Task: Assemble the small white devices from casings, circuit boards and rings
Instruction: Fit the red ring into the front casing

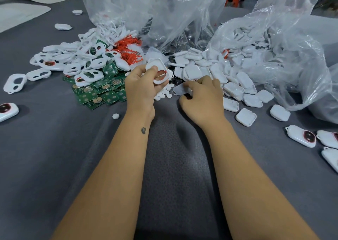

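Grey cloth [54,157] covers the table, with green circuit boards [102,91] heaped at left, then the left hand [142,88] gripping a white casing [158,71] with a red ring, then the right hand [201,100] curled, pinching a small grey piece [180,89], beside plain white casings [210,71].

a grey cloth [54,157] is covering the work surface. crumpled clear plastic bags [182,14] are standing open at the far side. two flat white sheets [20,14] are lying at the far left corner, near each other.
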Motion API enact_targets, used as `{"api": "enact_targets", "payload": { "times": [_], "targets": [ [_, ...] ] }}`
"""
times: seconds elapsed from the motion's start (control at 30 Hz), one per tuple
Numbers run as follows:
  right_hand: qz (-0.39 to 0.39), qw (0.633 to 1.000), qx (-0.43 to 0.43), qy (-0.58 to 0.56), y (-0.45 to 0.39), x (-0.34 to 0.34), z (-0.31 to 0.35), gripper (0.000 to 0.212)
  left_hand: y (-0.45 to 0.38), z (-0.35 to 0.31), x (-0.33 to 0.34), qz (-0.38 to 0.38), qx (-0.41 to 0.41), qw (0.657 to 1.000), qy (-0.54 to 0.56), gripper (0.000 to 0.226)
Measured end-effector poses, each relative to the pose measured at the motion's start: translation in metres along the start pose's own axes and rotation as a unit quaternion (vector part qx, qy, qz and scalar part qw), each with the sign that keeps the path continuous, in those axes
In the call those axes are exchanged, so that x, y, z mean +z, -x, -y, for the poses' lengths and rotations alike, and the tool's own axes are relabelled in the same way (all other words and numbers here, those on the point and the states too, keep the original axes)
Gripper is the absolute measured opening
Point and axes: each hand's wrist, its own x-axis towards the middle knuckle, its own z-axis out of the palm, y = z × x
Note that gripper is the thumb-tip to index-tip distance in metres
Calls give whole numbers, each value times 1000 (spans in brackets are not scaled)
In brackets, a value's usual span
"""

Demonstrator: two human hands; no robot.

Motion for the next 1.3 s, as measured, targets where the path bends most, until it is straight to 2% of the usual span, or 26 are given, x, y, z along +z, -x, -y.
{"api": "enact_targets", "payload": {
  "times": [0.23, 0.33, 0.47, 0.6, 0.63, 0.7, 0.73, 0.8, 0.87, 0.97, 1.07, 1.17, 1.23, 1.3],
  "targets": [
    [-40, 999, -26, 10, 1, -3, 1, 25, 1, 3, 3, 10, -17, 1000, -21, 14],
    [-75, 995, -12, -72, 0, -5, 0, 19, 1, 5, 4, 19, -18, 999, -35, 13],
    [-104, 964, 51, -239, 0, -10, -2, 21, 1, 7, 5, 30, -12, 998, -54, 15],
    [-100, 940, 127, -299, -3, -15, -4, 16, 1, 6, 4, 25, -6, 999, -47, 14],
    [-94, 943, 137, -288, -3, -16, -4, 22, 0, 6, 3, 19, -7, 999, -37, 14],
    [-109, 968, 117, -191, -2, -14, -7, 38, 0, 5, 3, 10, -10, 1000, -25, 13],
    [-128, 978, 90, -135, -2, -14, -7, 41, 0, 4, 3, 7, -12, 1000, -24, 13],
    [-143, 986, 32, -81, 1, -13, -3, 34, 0, 4, 5, 0, -16, 1000, -24, 14],
    [-90, 994, -25, -64, 2, -10, 3, 23, 1, 4, 6, -9, -17, 1000, -20, 15],
    [16, 996, -81, -28, 5, -4, 9, 24, 1, 3, 6, -14, -18, 1000, -15, 17],
    [40, 994, -98, -32, 5, -2, 10, 18, 1, 3, 7, -17, -21, 999, -17, 16],
    [25, 991, -107, -80, 5, -2, 11, 15, 1, 3, 6, -19, -21, 999, -19, 15],
    [3, 981, -50, -185, 5, -6, 12, 22, 0, 3, 7, -19, -24, 999, -19, 15],
    [-6, 943, 33, -331, 4, -12, 13, 24, 0, 3, 6, -21, -27, 999, -18, 15]
  ]
}}
